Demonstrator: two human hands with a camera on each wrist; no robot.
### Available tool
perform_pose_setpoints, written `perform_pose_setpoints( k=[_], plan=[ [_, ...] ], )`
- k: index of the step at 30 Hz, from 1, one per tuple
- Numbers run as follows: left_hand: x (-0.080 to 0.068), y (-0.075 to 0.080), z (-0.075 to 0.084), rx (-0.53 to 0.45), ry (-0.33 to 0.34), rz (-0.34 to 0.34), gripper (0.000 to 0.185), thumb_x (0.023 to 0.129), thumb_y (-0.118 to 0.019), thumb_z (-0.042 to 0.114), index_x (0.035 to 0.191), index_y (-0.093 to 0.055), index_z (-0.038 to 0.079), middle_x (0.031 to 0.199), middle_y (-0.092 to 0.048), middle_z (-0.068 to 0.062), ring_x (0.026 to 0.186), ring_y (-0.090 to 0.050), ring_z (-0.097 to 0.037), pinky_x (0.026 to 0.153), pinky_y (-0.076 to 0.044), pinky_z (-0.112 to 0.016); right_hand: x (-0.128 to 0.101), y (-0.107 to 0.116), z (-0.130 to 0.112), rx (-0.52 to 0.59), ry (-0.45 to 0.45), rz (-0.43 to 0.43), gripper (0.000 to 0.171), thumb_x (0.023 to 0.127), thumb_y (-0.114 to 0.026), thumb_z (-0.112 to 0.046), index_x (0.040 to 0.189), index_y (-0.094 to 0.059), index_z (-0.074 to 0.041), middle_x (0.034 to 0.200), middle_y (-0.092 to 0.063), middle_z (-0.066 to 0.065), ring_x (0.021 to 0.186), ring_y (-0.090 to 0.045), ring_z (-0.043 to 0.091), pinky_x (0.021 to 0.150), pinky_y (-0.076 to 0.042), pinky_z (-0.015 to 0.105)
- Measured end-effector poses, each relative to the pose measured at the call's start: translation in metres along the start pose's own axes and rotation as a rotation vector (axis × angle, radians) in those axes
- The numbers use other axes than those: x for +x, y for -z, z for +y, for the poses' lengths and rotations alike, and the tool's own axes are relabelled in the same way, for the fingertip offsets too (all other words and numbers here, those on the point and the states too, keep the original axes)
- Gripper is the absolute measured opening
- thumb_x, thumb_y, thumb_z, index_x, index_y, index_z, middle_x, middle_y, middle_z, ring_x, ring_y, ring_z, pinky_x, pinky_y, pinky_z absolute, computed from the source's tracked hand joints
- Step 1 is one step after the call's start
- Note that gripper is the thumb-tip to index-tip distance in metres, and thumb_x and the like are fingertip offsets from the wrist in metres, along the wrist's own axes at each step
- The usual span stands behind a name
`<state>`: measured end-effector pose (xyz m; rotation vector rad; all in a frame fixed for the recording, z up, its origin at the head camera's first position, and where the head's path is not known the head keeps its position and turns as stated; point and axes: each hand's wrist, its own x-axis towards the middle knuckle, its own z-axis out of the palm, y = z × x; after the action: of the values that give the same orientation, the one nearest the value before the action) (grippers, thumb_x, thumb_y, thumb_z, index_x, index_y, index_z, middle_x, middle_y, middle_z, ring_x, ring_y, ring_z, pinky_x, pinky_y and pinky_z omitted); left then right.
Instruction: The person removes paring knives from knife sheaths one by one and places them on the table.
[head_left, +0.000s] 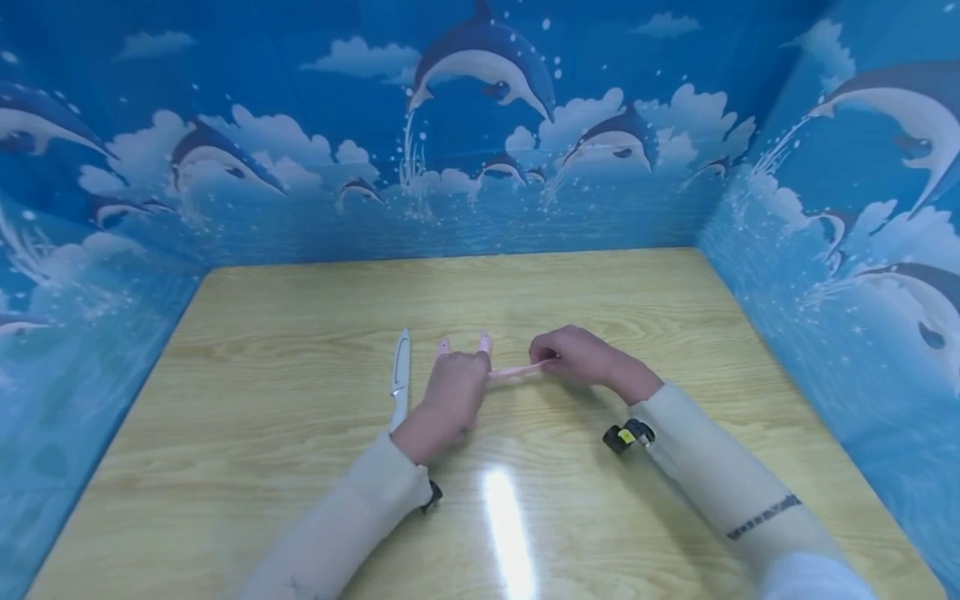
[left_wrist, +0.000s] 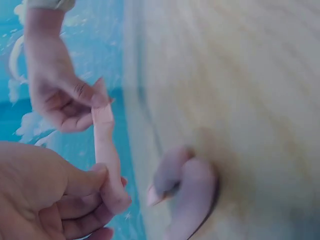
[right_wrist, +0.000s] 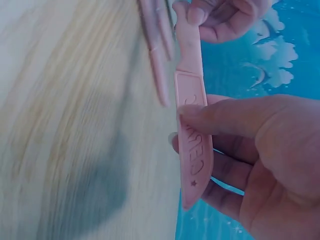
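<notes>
Head view: left hand and right hand each pinch an end of a pink sheath above the counter, mid-counter. White knife lies just left, toward the left edge.

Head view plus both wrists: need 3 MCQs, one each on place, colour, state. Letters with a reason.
1. Where does the white knife lie?
A. on the table left of the left hand
B. in the right hand
C. against the back wall

2. What colour is the sheathed knife held between the hands?
A. green
B. pink
C. black

3. How is the pink sheathed knife held?
A. lying free on the table
B. by one hand only
C. by both hands, one at each end

A: it rests on the wooden table beside the left hand.
B: handle and sheath show pink.
C: the right hand grips the sheath, the left hand the handle.
</notes>
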<state>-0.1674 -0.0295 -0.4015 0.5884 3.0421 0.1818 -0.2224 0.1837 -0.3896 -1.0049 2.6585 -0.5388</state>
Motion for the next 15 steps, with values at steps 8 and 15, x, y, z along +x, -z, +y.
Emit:
perform_pose_setpoints(
  k=[8, 15],
  plan=[
    [-0.012, 0.021, -0.021, -0.331, 0.052, -0.040, 0.045, 0.092, -0.066, 0.007, 0.135, -0.054, 0.009, 0.115, -0.068, -0.008, 0.098, -0.065, -0.023, 0.089, -0.055, -0.035, -0.008, 0.003, -0.014, 0.195, 0.001, 0.133, 0.010, 0.090, -0.069, -0.008, 0.100, -0.071, -0.008, 0.090, -0.072, 0.000, 0.081, -0.066, 0.012, 0.073, -0.057, 0.030],
    [-0.024, 0.026, -0.032, -0.443, 0.018, 0.029, 0.018, 0.093, -0.065, 0.011, 0.110, -0.072, 0.008, 0.102, -0.072, -0.006, 0.078, -0.062, -0.014, 0.070, -0.054, -0.027, -0.011, 0.004, -0.024, 0.376, 0.021, 0.293, 0.011, 0.087, -0.073, -0.007, 0.097, -0.069, -0.005, 0.087, -0.071, 0.002, 0.081, -0.067, 0.015, 0.072, -0.058, 0.031]
  ],
)
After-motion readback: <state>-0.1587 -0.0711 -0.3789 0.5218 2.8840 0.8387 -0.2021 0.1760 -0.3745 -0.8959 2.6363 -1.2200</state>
